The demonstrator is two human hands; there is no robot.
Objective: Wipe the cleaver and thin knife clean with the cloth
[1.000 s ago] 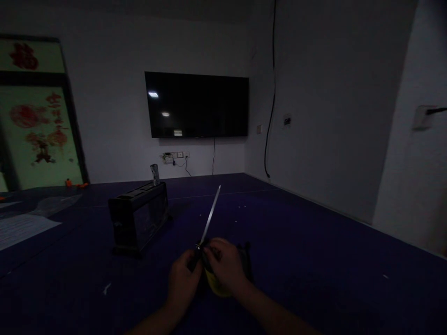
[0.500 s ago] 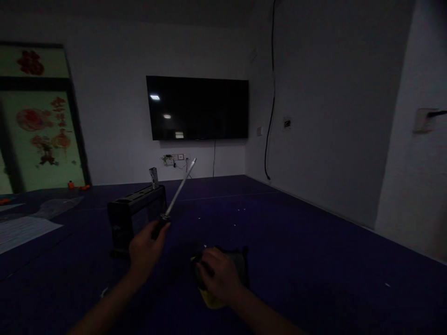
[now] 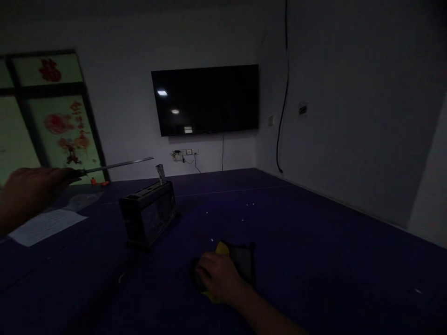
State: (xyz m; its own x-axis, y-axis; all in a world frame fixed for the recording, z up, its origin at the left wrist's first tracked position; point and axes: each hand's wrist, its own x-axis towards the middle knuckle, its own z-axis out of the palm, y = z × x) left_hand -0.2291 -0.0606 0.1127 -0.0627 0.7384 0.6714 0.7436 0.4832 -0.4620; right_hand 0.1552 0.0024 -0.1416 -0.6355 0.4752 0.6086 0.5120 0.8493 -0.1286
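My left hand (image 3: 37,190) is raised at the far left and closed around the dark handle of a screwdriver (image 3: 118,164), whose long metal shaft points right. Low in the middle, my right hand (image 3: 220,278) rests with curled fingers on a dark grey and yellow piece, perhaps a cloth or pouch (image 3: 243,262), lying on the purple surface. The palm hides part of it, and its kind is not clear in this dim light. Between the hands stands a black box-shaped device (image 3: 132,223) with a slotted top. A small patterned piece (image 3: 160,173) stands upright on its far end.
White paper sheets (image 3: 47,226) and a clear plastic sheet (image 3: 83,201) lie on the left. Orange items (image 3: 104,184) sit near the door. Small white scraps (image 3: 212,240) dot the purple surface (image 3: 296,260). A television (image 3: 207,100) hangs on the wall; a black cable (image 3: 283,100) dangles beside it.
My left hand has swung left and up with the screwdriver, away from the black device, and the shaft has tipped nearly level. My right hand stays on the grey and yellow piece. The view has shifted slightly.
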